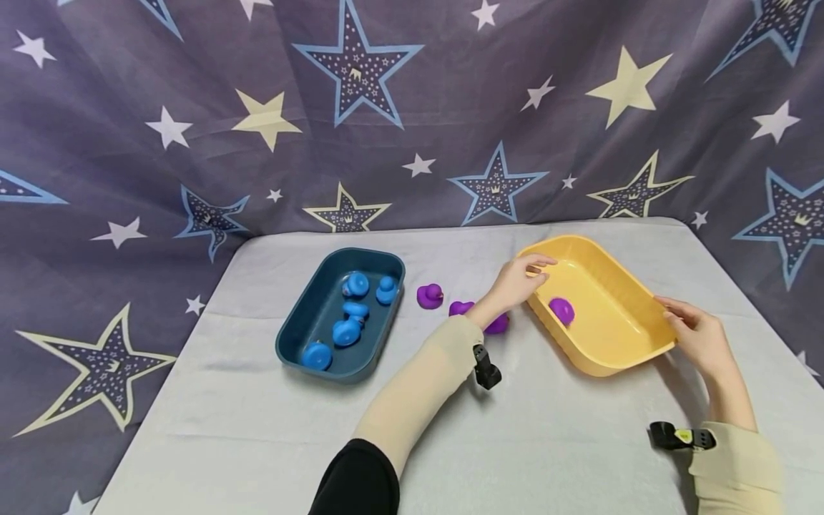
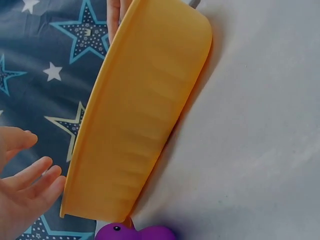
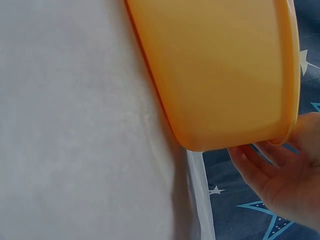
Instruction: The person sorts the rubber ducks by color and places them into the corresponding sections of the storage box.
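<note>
Both hands are seen at the yellow tub point(image 1: 608, 315). The left hand point(image 1: 518, 280) is laid at the tub's 10 o'clock corner with its fingers loosely extended over the rim; from the left wrist view the fingers point(image 2: 35, 182) are shown straight and just beside the rim, nothing being clasped. The right hand point(image 1: 698, 336) is placed at the tub's 3 o'clock end, its fingers relaxed against the rim; in the right wrist view the fingers point(image 3: 260, 167) are seen under the lip of the tub point(image 3: 225, 70), though whether the rim is actually clasped cannot be told.

The tub is a smooth, glossy, rounded-corner rectangle of yellow-orange plastic with a rolled lip, and it is set on the grey tabletop point(image 1: 257, 443) at about 2 o'clock from the table's centre. Its long axis is run from 10 o'clock to 4 o'clock, with the open mouth turned up. It appears tilted, the near wall being shown broadside to both wrist views.

One purple duck point(image 1: 562, 310) is counted inside the yellow tub. Three more purple ducks are counted on the tabletop between the two tubs: one point(image 1: 430, 295) at 9 o'clock of the left hand, and two point(image 1: 460, 307) point(image 1: 498, 324) partly hidden by the left wrist. One dark blue tub point(image 1: 302, 336) is seen at 9 o'clock of the yellow one, well apart, and five blue ducks point(image 1: 347, 331) are counted in it.
</note>
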{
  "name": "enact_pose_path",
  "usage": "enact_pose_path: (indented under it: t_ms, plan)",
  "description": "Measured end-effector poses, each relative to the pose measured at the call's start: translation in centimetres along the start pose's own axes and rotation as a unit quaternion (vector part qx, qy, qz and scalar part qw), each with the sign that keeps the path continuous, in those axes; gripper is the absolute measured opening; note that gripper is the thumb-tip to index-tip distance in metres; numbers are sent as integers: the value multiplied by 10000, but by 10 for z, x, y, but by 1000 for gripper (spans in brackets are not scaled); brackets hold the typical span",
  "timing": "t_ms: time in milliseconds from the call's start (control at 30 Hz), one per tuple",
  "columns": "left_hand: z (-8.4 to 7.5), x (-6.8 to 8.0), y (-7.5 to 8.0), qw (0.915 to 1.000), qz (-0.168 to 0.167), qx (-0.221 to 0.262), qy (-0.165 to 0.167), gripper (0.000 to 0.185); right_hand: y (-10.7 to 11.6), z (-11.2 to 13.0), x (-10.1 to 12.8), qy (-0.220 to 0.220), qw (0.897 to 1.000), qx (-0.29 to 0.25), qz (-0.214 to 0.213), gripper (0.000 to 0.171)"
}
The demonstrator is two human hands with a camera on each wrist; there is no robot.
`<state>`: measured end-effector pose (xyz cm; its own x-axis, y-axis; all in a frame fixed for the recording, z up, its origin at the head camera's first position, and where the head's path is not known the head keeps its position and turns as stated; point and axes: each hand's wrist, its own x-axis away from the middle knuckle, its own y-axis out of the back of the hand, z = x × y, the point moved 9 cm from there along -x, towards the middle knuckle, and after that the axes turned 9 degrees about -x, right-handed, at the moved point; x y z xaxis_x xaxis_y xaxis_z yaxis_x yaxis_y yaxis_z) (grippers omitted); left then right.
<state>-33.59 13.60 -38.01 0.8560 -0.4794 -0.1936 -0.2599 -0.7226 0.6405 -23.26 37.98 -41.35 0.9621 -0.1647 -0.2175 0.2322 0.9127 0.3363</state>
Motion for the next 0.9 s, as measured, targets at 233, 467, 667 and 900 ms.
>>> enact_pose_path:
  t_ms: [233,467,667,900]
  plan:
    - [-1,10,7,9998,-98,-45,-192,23,-1,0,0,-10,10000,-29,23,33]
    - [-3,23,14,9985,-115,323,-420,23,-1,0,-1,70,9994,331,-3,32]
    - [-4,34,22,9975,-128,508,-482,23,0,0,-1,44,9994,342,-4,32]
    - [-3,44,28,9980,-66,434,-444,23,-1,-3,-1,-48,9995,317,23,33]
